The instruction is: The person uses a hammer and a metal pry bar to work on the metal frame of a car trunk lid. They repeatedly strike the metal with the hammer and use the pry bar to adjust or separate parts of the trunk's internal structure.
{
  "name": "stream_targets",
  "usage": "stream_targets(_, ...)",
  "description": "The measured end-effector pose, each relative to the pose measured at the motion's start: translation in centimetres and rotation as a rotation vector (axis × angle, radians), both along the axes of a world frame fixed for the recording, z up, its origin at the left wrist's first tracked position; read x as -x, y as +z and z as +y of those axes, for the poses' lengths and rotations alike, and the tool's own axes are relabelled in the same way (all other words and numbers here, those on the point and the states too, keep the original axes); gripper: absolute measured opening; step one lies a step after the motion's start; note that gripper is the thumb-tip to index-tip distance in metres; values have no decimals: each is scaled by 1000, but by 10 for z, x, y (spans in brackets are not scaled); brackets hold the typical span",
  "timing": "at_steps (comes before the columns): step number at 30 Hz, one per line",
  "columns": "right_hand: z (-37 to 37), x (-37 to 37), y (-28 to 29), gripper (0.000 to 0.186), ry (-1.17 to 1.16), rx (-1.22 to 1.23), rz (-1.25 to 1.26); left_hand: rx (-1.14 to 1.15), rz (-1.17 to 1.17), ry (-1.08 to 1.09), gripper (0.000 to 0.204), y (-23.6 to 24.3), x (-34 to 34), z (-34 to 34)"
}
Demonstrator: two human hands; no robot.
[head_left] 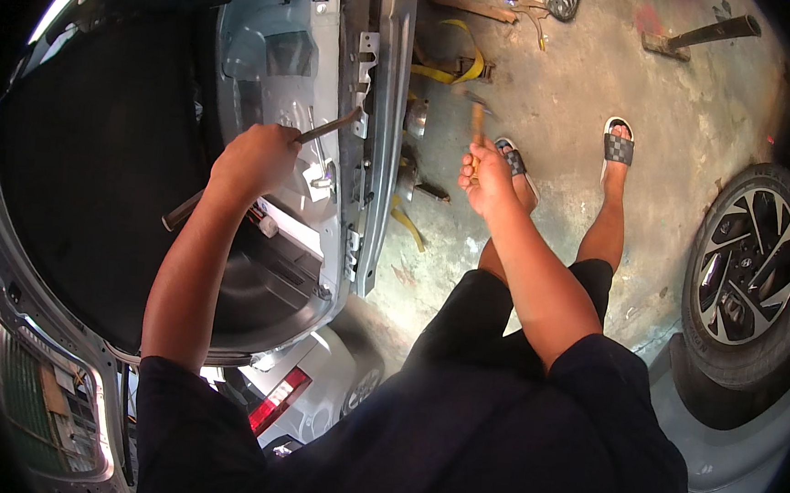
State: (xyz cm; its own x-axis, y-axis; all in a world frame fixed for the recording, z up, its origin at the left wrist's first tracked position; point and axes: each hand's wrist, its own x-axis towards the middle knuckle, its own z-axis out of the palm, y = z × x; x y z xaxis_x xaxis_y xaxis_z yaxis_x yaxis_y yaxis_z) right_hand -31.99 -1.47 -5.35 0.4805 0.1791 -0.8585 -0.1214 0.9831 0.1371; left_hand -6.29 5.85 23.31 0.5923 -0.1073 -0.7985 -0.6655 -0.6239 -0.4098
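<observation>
My left hand (256,162) is closed around a long metal pry bar (332,129). The bar's bent tip rests at or very near the bare metal rear panel (363,89) of the car, and its other end sticks out below my wrist over the dark trunk floor (99,162). In my right hand (489,178) is a hammer (478,119), gripped by its wooden handle. The hammer's head is blurred and stands over the concrete, to the right of the panel and apart from the bar.
A yellow strap (467,64), locking pliers (532,11) and a sledgehammer (712,35) lie on the concrete floor (571,85). On the right stands another car's wheel (746,264). A red tail light (280,400) shows near my left elbow. My sandalled feet are beside the panel.
</observation>
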Motion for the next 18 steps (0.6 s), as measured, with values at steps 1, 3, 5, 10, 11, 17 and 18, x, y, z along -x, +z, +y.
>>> stream_targets(1, 2, -11, 1, 32, -1, 65, 102, 0, -10, -11, 32, 1, -1, -3)
stream_targets(3, 1, -28, 24, 40, 60, 95, 149, -24, -19, 8, 31, 0, -2, -4)
stream_targets(5, -3, -29, 37, 48, 147, -88, -239, -8, -14, 14, 30, 1, -4, -5)
stream_targets(10, -11, -6, 13, 48, 145, -69, -242, 147, -40, 15, 30, 10, -13, -12)
stream_targets(11, -10, -3, 3, 32, 110, -56, -85, 187, -33, 22, 30, 11, -14, -10)
stream_targets(17, -12, -20, 0, 18, 84, 205, 137, 150, 6, 42, 30, 2, -14, -10)
stream_targets(18, -8, -30, 10, 18, 84, 239, 133, 176, -6, 32, 30, 0, -12, -10)
